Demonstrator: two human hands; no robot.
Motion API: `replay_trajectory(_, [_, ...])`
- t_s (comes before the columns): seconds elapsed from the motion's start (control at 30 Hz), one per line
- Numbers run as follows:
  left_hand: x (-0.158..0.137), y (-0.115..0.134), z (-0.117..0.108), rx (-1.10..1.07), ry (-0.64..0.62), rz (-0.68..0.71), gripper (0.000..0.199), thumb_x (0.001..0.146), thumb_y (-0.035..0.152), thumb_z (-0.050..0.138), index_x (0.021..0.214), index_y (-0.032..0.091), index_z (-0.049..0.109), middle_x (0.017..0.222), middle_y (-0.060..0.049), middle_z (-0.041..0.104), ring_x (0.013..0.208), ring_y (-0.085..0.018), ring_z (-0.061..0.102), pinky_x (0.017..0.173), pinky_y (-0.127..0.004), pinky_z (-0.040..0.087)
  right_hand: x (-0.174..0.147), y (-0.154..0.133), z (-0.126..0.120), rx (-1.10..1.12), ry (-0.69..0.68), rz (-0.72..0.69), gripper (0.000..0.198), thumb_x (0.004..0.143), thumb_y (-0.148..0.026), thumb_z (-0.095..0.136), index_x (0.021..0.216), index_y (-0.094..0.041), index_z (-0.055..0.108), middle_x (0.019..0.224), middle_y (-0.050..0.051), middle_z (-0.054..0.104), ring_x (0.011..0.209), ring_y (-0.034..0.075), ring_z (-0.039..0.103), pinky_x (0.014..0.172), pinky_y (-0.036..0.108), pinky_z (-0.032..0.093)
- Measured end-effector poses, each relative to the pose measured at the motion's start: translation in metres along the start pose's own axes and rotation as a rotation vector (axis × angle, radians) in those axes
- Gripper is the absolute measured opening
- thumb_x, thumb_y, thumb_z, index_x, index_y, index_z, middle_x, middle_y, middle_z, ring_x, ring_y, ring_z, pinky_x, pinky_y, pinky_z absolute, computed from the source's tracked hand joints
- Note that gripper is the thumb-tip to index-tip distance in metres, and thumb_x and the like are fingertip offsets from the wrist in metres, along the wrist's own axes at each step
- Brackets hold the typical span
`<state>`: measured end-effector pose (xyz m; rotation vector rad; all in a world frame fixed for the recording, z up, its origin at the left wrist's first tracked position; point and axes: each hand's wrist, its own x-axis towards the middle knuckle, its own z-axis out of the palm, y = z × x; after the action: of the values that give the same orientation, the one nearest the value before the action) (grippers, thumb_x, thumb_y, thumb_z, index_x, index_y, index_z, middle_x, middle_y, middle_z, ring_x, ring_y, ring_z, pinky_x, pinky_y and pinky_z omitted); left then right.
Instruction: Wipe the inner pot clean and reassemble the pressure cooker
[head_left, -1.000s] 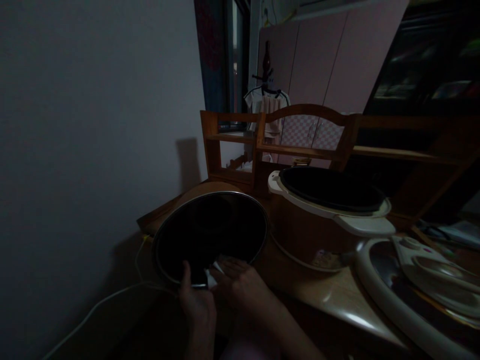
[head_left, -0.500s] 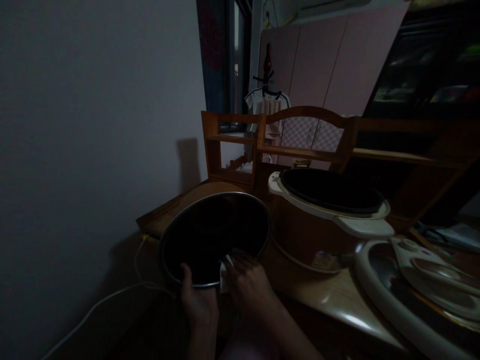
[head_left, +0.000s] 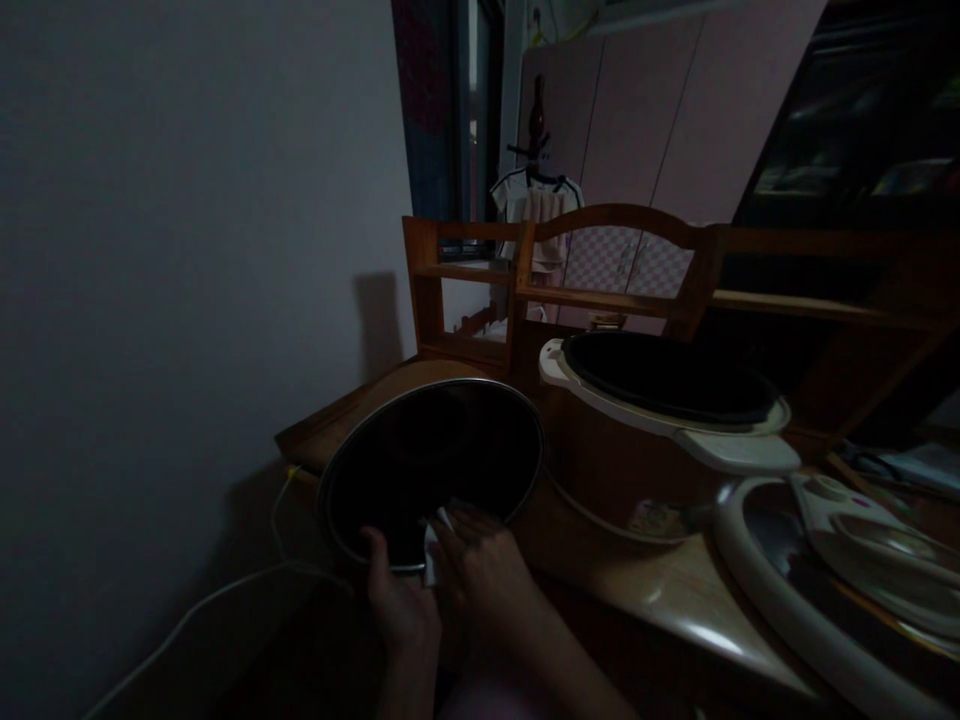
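Note:
A round dark inner pot (head_left: pixel 442 440) with a thin shiny rim is tilted toward me at the desk's front edge. My left hand (head_left: pixel 401 600) grips its near rim, thumb inside and the other fingers hidden beneath. Close beside it, my right hand (head_left: pixel 480 560) is closed on a white cloth or tissue (head_left: pixel 432 552) at the near inner wall of the pot. To the right stands the large cooker body (head_left: pixel 615 460) with white handles, its top uncovered and dark inside. A cooker lid (head_left: pixel 847 580) lies on the desk at the lower right.
The wooden desk (head_left: pixel 645 580) carries a low shelf rack (head_left: pixel 615 300) along its back. A white cable (head_left: pixel 202 605) runs down at the left, below a plain wall (head_left: pixel 187 250). Papers (head_left: pixel 911 465) lie at the far right.
My right hand and the white cloth have shifted slightly left along the pot's near rim. My left hand still holds the rim, and the view has moved a little.

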<state>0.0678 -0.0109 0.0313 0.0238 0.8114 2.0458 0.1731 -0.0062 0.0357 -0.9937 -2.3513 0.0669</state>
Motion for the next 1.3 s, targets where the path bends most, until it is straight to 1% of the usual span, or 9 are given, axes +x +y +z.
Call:
replay_trajectory(0.1, [0.000,-0.001,0.000,0.004,0.065,-0.014,0.048,0.083,0.052,0.067,0.116,0.017,0.070,0.117,-0.009,0.070,0.103,-0.019,0.067,0.081,-0.025,0.055,0.001,0.000,-0.006,0.002,-0.016,0.000,0.039,0.102,-0.025,0.047,0.140,-0.015,0.048,0.132,0.011,0.060,0.124,0.023,0.055,0.108,0.039,0.045])
replay_trajectory(0.3, [-0.003,-0.002,0.005,-0.029,-0.017,-0.039,0.049,0.086,0.053,0.062,0.118,0.017,0.069,0.117,-0.010,0.071,0.106,-0.020,0.066,0.087,-0.029,0.054,-0.001,0.008,-0.010,-0.042,-0.018,0.011,0.040,0.101,-0.024,0.048,0.141,-0.015,0.049,0.135,0.011,0.059,0.124,0.023,0.054,0.109,0.039,0.043])
replay_trajectory(0.43, [-0.005,-0.002,0.007,-0.033,-0.017,-0.054,0.048,0.087,0.054,0.061,0.117,0.018,0.069,0.118,-0.010,0.071,0.106,-0.020,0.067,0.087,-0.029,0.054,-0.004,0.012,-0.008,-0.042,-0.004,0.012,0.040,0.102,-0.024,0.048,0.141,-0.015,0.050,0.136,0.011,0.058,0.126,0.023,0.053,0.110,0.038,0.043])
replay_trajectory(0.6, [-0.005,0.001,0.006,-0.032,-0.016,-0.058,0.047,0.086,0.054,0.063,0.115,0.017,0.070,0.121,-0.010,0.070,0.108,-0.021,0.065,0.088,-0.030,0.053,-0.005,0.014,-0.003,-0.016,0.037,-0.019,0.040,0.101,-0.023,0.048,0.140,-0.014,0.051,0.136,0.011,0.058,0.130,0.022,0.050,0.113,0.038,0.039])
replay_trajectory(0.7, [-0.008,0.006,0.008,-0.005,-0.013,-0.017,0.047,0.085,0.052,0.065,0.116,0.017,0.069,0.122,-0.010,0.069,0.109,-0.021,0.065,0.093,-0.032,0.051,-0.006,0.015,0.002,-0.010,0.093,-0.057,0.039,0.101,-0.023,0.046,0.138,-0.014,0.053,0.134,0.012,0.060,0.128,0.022,0.052,0.112,0.039,0.040])
replay_trajectory(0.83, [-0.013,0.014,0.011,0.031,0.014,0.082,0.045,0.084,0.051,0.066,0.116,0.018,0.069,0.123,-0.008,0.068,0.111,-0.020,0.063,0.097,-0.031,0.049,-0.006,0.012,0.007,0.014,0.140,-0.100,0.039,0.101,-0.023,0.045,0.139,-0.014,0.052,0.133,0.011,0.061,0.127,0.021,0.053,0.110,0.038,0.041])
replay_trajectory(1.0, [-0.015,0.029,0.010,0.075,-0.017,0.196,0.044,0.085,0.047,0.067,0.120,0.021,0.066,0.123,-0.007,0.068,0.116,-0.021,0.061,0.099,-0.031,0.048,-0.001,-0.001,0.010,0.079,0.142,-0.114,0.039,0.102,-0.024,0.045,0.139,-0.016,0.051,0.131,0.009,0.062,0.123,0.019,0.055,0.108,0.036,0.040])
replay_trajectory(1.1, [-0.014,0.037,0.010,0.090,-0.009,0.262,0.041,0.083,0.044,0.069,0.117,0.021,0.068,0.125,-0.006,0.067,0.116,-0.021,0.061,0.100,-0.031,0.048,0.002,-0.009,0.012,0.106,0.118,-0.102,0.038,0.102,-0.026,0.045,0.139,-0.017,0.051,0.131,0.008,0.063,0.122,0.018,0.056,0.108,0.035,0.040])
replay_trajectory(1.3, [-0.015,0.040,0.015,0.133,0.017,0.258,0.042,0.082,0.045,0.070,0.117,0.022,0.069,0.127,-0.006,0.067,0.116,-0.022,0.062,0.104,-0.032,0.046,0.003,-0.011,0.012,0.121,0.100,-0.077,0.038,0.102,-0.027,0.045,0.138,-0.018,0.052,0.131,0.007,0.062,0.124,0.018,0.055,0.107,0.035,0.041])
